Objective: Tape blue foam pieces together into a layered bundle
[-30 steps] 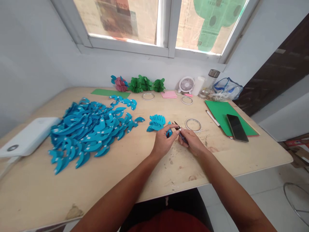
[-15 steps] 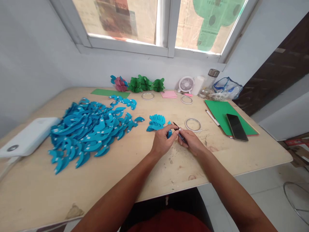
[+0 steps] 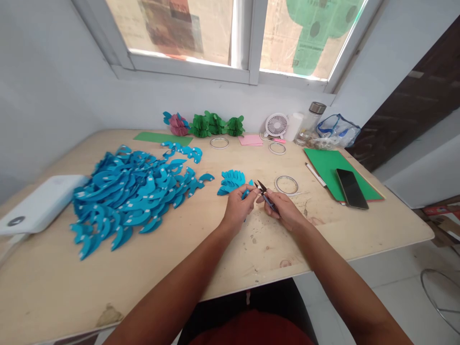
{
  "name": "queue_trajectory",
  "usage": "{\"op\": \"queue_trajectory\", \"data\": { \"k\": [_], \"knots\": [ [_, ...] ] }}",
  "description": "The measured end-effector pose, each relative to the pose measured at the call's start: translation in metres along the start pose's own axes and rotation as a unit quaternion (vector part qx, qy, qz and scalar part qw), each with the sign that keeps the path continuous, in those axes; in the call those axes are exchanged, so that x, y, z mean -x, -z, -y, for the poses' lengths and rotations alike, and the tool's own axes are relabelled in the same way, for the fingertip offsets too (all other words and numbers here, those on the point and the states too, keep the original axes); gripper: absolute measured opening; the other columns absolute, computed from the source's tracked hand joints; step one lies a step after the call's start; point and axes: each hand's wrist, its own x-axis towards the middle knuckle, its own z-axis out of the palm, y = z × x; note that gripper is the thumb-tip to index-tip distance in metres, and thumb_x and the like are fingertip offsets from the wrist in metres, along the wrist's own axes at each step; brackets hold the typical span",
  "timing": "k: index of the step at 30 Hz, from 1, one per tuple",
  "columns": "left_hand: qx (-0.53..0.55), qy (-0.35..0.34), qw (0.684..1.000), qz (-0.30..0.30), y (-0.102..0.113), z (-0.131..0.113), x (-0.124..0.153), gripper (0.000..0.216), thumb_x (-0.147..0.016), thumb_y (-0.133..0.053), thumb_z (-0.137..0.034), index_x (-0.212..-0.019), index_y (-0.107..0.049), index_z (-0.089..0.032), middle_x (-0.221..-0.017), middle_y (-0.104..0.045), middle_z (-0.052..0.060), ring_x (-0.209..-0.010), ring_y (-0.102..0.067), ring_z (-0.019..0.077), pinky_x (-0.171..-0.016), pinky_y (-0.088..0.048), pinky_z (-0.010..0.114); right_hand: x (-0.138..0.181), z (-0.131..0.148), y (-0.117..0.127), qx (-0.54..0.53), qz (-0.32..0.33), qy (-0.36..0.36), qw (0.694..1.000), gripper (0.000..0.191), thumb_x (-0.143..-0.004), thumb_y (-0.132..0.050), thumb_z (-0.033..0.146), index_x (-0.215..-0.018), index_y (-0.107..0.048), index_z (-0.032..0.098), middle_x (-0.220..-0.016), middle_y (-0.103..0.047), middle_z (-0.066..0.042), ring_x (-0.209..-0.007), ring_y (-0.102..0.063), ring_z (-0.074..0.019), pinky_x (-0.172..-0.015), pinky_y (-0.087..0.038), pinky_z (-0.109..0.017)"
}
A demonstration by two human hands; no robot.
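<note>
In my right hand (image 3: pixel 286 209) is a pair of small scissors (image 3: pixel 269 202), dark-bladed, with the tips parted and pointing up and away. My left hand (image 3: pixel 236 207) pinches a blue paper piece (image 3: pixel 245 194), mostly covered by the fingers, just left of the blades. A tiny white bit shows near the left fingertips; I cannot tell whether it is tape. Just beyond the left hand lies a small group of folded blue paper pieces (image 3: pixel 232 181). Farther left spreads a big heap of curved blue paper pieces (image 3: pixel 132 191) with white squares on them.
Right of the hands lies a tape roll (image 3: pixel 286 184). A phone (image 3: pixel 351 188) rests on green sheets (image 3: pixel 321 165) beside a pen (image 3: pixel 316 175). Along the wall stand green paper shapes (image 3: pixel 215 124), a small fan (image 3: pixel 276 125) and a bottle (image 3: pixel 312 120). A white power bank (image 3: pixel 46 199) sits at left.
My hands have drawn slightly apart, the left one shifting a little left. The scissor blades now show spread, where before they were mostly covered by the fingers.
</note>
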Motion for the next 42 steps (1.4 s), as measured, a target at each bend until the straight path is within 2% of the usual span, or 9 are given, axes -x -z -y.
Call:
{"op": "queue_trajectory", "data": {
  "k": [7, 12, 17, 22, 26, 29, 33, 35, 42],
  "knots": [
    [0.085, 0.062, 0.994, 0.024, 0.001, 0.001, -0.002, 0.022, -0.068, -0.063, -0.036, -0.068, -0.057, -0.015, -0.038, -0.038, -0.008, -0.032, -0.031, 0.0044, -0.035, -0.022, 0.018, -0.001, -0.002, 0.001, 0.010, -0.005, 0.002, 1.000, 0.045, -0.080, -0.046, 0.055, -0.079, -0.063, 0.013, -0.045, -0.046, 0.004, -0.036, -0.029, -0.0052, -0.037, -0.016, -0.022],
    [0.173, 0.109, 0.977, 0.061, 0.003, 0.000, -0.002, 0.024, -0.065, -0.065, -0.037, -0.071, -0.055, -0.015, -0.042, -0.038, -0.008, -0.032, -0.031, 0.0039, -0.035, -0.022, 0.018, -0.005, -0.005, 0.008, 0.148, -0.106, 0.057, 0.982, 0.046, -0.079, -0.043, 0.058, -0.078, -0.062, 0.016, -0.048, -0.046, 0.003, -0.041, -0.034, -0.0084, -0.041, -0.022, -0.023],
    [0.211, 0.140, 0.964, 0.084, 0.006, -0.001, -0.002, 0.024, -0.065, -0.065, -0.036, -0.072, -0.055, -0.015, -0.043, -0.039, -0.007, -0.033, -0.033, 0.0040, -0.035, -0.023, 0.018, -0.003, 0.003, 0.023, 0.412, -0.242, 0.121, 0.870, 0.038, -0.082, -0.042, 0.051, -0.069, -0.060, 0.020, -0.058, -0.053, -0.001, -0.056, -0.044, -0.0135, -0.053, -0.029, -0.026],
    [0.223, 0.145, 0.960, 0.090, 0.007, -0.001, -0.002, 0.024, -0.065, -0.065, -0.036, -0.073, -0.055, -0.015, -0.044, -0.040, -0.007, -0.033, -0.033, 0.0044, -0.035, -0.024, 0.018, -0.006, -0.001, 0.045, 0.558, -0.333, 0.141, 0.747, 0.033, -0.080, -0.047, 0.047, -0.078, -0.065, 0.020, -0.073, -0.060, -0.007, -0.072, -0.048, -0.0205, -0.064, -0.032, -0.031],
    [0.228, 0.149, 0.956, 0.109, 0.008, -0.002, -0.002, 0.024, -0.067, -0.064, -0.037, -0.074, -0.056, -0.015, -0.045, -0.041, -0.007, -0.034, -0.034, 0.0046, -0.036, -0.024, 0.018, -0.009, -0.007, 0.055, 0.590, -0.361, 0.124, 0.711, 0.032, -0.079, -0.050, 0.043, -0.090, -0.067, 0.018, -0.084, -0.061, -0.012, -0.084, -0.048, -0.0255, -0.074, -0.033, -0.036],
    [0.232, 0.151, 0.952, 0.129, 0.008, -0.003, -0.001, 0.023, -0.069, -0.063, -0.037, -0.074, -0.057, -0.015, -0.045, -0.041, -0.006, -0.034, -0.034, 0.0047, -0.036, -0.025, 0.019, -0.010, -0.006, 0.053, 0.543, -0.366, 0.145, 0.741, 0.032, -0.078, -0.051, 0.040, -0.096, -0.065, 0.016, -0.091, -0.061, -0.013, -0.088, -0.048, -0.0260, -0.078, -0.035, -0.038],
    [0.238, 0.158, 0.947, 0.146, 0.008, -0.004, -0.001, 0.024, -0.069, -0.062, -0.038, -0.075, -0.058, -0.015, -0.046, -0.041, -0.006, -0.034, -0.034, 0.0049, -0.036, -0.026, 0.020, -0.008, -0.001, 0.037, 0.375, -0.263, 0.211, 0.864, 0.025, -0.080, -0.049, 0.037, -0.089, -0.064, 0.019, -0.089, -0.062, -0.008, -0.075, -0.053, -0.0193, -0.069, -0.040, -0.032],
    [0.236, 0.161, 0.947, 0.149, 0.008, -0.004, -0.001, 0.024, -0.070, -0.061, -0.038, -0.076, -0.058, -0.015, -0.046, -0.040, -0.006, -0.034, -0.033, 0.0049, -0.037, -0.026, 0.020, -0.006, 0.000, 0.027, 0.300, -0.203, 0.215, 0.907, 0.022, -0.079, -0.051, 0.036, -0.084, -0.065, 0.019, -0.084, -0.062, -0.006, -0.072, -0.053, -0.0176, -0.063, -0.040, -0.029],
    [0.234, 0.165, 0.947, 0.148, 0.008, -0.001, 0.000, 0.023, -0.071, -0.061, -0.038, -0.077, -0.058, -0.016, -0.046, -0.040, -0.006, -0.035, -0.034, 0.0052, -0.038, -0.027, 0.020, -0.002, 0.004, 0.013, 0.175, -0.111, 0.162, 0.965, 0.017, -0.074, -0.060, 0.035, -0.081, -0.065, 0.020, -0.081, -0.061, -0.005, -0.072, -0.053, -0.0170, -0.059, -0.039, -0.027]
  ]
}}
